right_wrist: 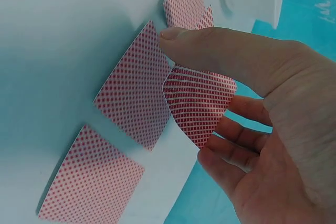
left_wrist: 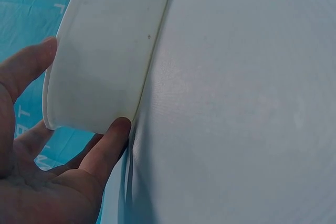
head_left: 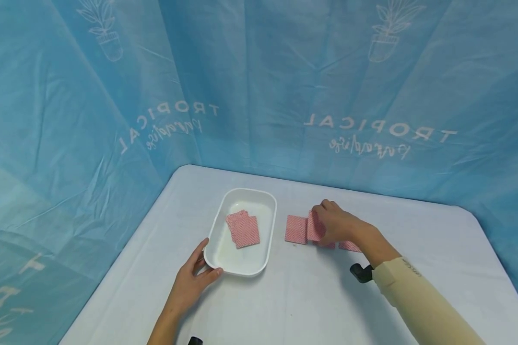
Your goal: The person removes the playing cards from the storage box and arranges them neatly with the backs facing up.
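My left hand point(head_left: 190, 282) holds the near left corner of a white plastic tray point(head_left: 271, 235), thumb and fingers spread around its rim and outer wall point(left_wrist: 105, 51). Two overlapping groups of red-patterned playing cards point(head_left: 246, 232) lie inside, backs up. On the right, my right hand point(head_left: 338, 225) pinches a playing card point(right_wrist: 202, 103) between thumb and fingers, bending it. Beneath and beside that hand runs a row of face-down cards: a left pile point(head_left: 296, 230), a middle pile point(right_wrist: 134, 85) under the held card, and a right pile point(right_wrist: 89, 182).
A white cloth covers the table point(head_left: 285, 306). Blue printed curtains point(head_left: 259, 86) hang along the back and sides. A black strap end point(head_left: 361, 272) sticks out by the right wrist, and another dark piece point(head_left: 195, 340) shows at the bottom edge near the left forearm.
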`<state>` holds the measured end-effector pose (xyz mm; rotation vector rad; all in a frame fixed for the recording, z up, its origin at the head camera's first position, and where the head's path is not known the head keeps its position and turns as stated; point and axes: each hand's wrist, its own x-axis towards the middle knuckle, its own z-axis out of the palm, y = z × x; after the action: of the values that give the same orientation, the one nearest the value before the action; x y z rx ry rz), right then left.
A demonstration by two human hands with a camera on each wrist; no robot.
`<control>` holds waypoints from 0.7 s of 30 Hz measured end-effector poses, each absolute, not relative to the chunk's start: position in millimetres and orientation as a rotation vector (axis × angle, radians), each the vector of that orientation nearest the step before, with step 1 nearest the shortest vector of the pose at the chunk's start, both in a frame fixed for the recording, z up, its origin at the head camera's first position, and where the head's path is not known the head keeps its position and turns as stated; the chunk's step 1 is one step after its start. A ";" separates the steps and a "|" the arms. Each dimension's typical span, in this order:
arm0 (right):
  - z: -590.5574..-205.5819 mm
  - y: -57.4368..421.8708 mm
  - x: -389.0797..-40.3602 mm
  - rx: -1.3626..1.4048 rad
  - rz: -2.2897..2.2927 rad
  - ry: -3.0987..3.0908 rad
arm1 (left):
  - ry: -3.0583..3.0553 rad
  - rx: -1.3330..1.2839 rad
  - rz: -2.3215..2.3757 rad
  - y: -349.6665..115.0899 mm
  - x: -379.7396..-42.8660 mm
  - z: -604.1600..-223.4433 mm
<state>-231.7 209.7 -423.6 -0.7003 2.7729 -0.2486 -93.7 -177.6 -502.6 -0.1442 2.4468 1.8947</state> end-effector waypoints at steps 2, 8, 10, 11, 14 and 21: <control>-423.6 213.6 -230.9 -0.685 -0.248 2.777 | 2.446 -0.134 1.894 -177.4 -93.7 -502.2; -427.0 228.2 -229.1 -0.634 -0.265 2.784 | 2.449 -0.150 1.883 -176.8 -93.6 -500.2; -429.7 233.7 -228.8 -0.634 -0.266 2.788 | 2.454 -0.155 1.880 -176.7 -93.1 -499.6; -431.2 236.5 -228.7 -0.627 -0.262 2.793 | 2.455 -0.156 1.879 -176.6 -93.0 -499.6; -434.8 244.1 -228.1 -0.629 -0.267 2.803 | 2.460 -0.149 1.872 -176.3 -92.9 -500.3; -438.4 255.9 -226.1 -0.602 -0.270 2.821 | 2.468 -0.158 1.874 -176.5 -94.2 -503.9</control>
<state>-226.1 255.9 -438.4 -0.6015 2.8205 -0.2702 -94.2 -176.5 -503.9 -0.1578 2.4685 1.8745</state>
